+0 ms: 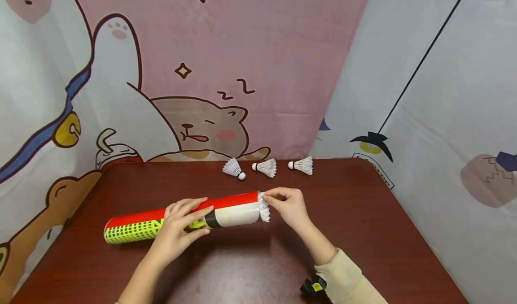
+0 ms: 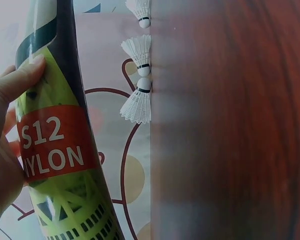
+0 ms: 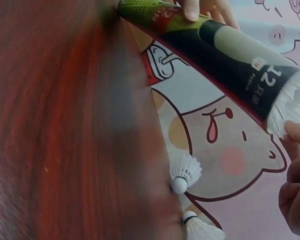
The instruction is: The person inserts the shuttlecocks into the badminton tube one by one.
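Observation:
A long shuttlecock tube point(image 1: 236, 214) in red, white, black and yellow-green is held lengthwise over the table. My left hand point(image 1: 174, 232) grips it around the middle, thumb on the near side; the left wrist view shows "S12 NYLON" printed on the tube point(image 2: 57, 142). From its right end juts the white feathered skirt of a shuttlecock point(image 1: 264, 210), its head hidden inside. My right hand point(image 1: 291, 207) pinches the skirt's edge between thumb and forefinger. In the right wrist view the fingertips touch the feathers point(image 3: 282, 117) at the rim.
Along the table's far edge lie a white shuttlecock point(image 1: 233, 167) with its head toward me and two feathered ones, a middle shuttlecock point(image 1: 266, 167) and a right shuttlecock point(image 1: 304, 165). Behind the brown table point(image 1: 355, 232) hangs a cartoon-printed cloth point(image 1: 274, 62).

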A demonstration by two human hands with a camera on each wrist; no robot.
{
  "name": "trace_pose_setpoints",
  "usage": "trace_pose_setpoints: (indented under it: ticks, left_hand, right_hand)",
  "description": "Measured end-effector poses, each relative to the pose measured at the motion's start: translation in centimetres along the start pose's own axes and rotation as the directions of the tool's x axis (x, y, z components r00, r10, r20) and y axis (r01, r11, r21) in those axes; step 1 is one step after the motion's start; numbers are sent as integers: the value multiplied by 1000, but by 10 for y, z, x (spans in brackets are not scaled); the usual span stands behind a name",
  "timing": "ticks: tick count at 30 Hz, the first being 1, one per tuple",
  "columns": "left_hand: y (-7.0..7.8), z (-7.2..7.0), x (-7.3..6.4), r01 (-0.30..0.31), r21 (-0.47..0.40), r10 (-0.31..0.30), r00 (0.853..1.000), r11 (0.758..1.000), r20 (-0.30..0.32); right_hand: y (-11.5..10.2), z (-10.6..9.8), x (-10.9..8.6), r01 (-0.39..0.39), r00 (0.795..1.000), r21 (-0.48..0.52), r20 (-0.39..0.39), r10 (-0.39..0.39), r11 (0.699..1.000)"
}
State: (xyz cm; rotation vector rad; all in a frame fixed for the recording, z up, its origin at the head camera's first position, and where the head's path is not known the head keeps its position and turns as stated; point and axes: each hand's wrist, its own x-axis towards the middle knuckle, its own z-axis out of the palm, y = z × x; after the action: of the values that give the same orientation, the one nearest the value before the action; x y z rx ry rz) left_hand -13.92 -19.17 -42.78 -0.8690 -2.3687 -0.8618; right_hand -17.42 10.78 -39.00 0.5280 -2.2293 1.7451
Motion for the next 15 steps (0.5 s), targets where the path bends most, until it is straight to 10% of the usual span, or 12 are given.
trace_pose_setpoints:
  ticks: [15]
  left_hand:
    - [0,1,-1,-5,-9,5,1000,1000,12]
  right_hand:
    - [-4,22,-8,45,998,-74,-40,-48,996]
